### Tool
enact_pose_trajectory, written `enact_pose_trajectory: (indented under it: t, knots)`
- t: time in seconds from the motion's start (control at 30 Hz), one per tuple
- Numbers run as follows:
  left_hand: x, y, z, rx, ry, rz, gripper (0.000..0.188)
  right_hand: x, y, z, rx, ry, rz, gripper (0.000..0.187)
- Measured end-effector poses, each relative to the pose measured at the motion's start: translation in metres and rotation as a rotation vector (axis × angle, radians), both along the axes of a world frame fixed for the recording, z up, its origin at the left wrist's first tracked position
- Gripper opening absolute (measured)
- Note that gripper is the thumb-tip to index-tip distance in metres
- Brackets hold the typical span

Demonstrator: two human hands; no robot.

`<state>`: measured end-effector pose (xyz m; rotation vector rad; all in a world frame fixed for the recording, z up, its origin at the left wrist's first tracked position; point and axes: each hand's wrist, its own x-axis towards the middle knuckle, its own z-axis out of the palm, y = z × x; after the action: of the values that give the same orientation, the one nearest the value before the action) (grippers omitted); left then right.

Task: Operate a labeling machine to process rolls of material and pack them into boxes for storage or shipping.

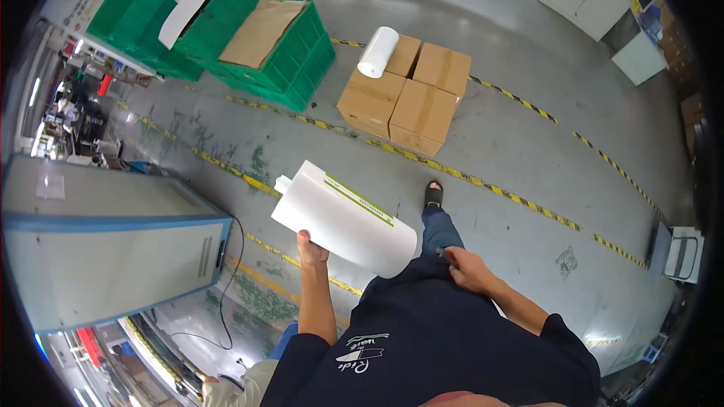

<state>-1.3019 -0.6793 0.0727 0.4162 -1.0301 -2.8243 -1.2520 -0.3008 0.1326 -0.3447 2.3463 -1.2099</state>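
My left hand [311, 250] is closed on a large white cylinder [351, 218], its thumb pressed against the lower side. The cylinder is held tilted in front of my body, with a green printed strip along its upper side and a small white stub at its far left end. The fingers beneath it are hidden. Beside my hip, my right hand [467, 270] is bent with its fingers curled together. Something small and dark may be at those fingertips, too little to name. A similar white cylinder [378, 52] lies on the stacked cardboard boxes [422, 119] ahead.
Green plastic crates [290, 60] stand at the far left, one topped with a cardboard sheet [264, 30]. A grey cabinet [113, 245] with blue edges is close on my left, a black cable [230, 294] beside it. Yellow-and-black tape [467, 177] crosses the grey floor.
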Motion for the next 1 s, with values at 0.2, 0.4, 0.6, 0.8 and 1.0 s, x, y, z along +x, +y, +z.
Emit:
enact_pose_trajectory:
  t: [0.2,0.4,0.6,0.8,1.0]
  knots:
    - [-0.102,0.072,0.010,-0.243,-0.064,-0.100,0.088,-0.144,-0.001,0.041,-0.391,-0.214,-0.514,0.012]
    - [-0.205,0.187,0.036,-0.776,-0.038,-0.466,0.099,-0.292,-0.008,0.051,-0.550,-0.442,-0.870,0.021]
    - [-0.300,0.219,0.025,-1.006,0.055,-0.492,0.106,-0.368,0.033,-0.002,-0.601,-0.588,-0.978,0.025]
    - [-0.399,0.222,-0.043,-1.011,0.106,-0.466,0.110,-0.456,0.047,-0.061,-0.702,-0.567,-1.021,0.026]
    - [-0.498,0.258,-0.108,-1.001,0.017,-0.526,0.107,-0.565,0.078,-0.124,-0.655,-0.517,-1.045,0.026]
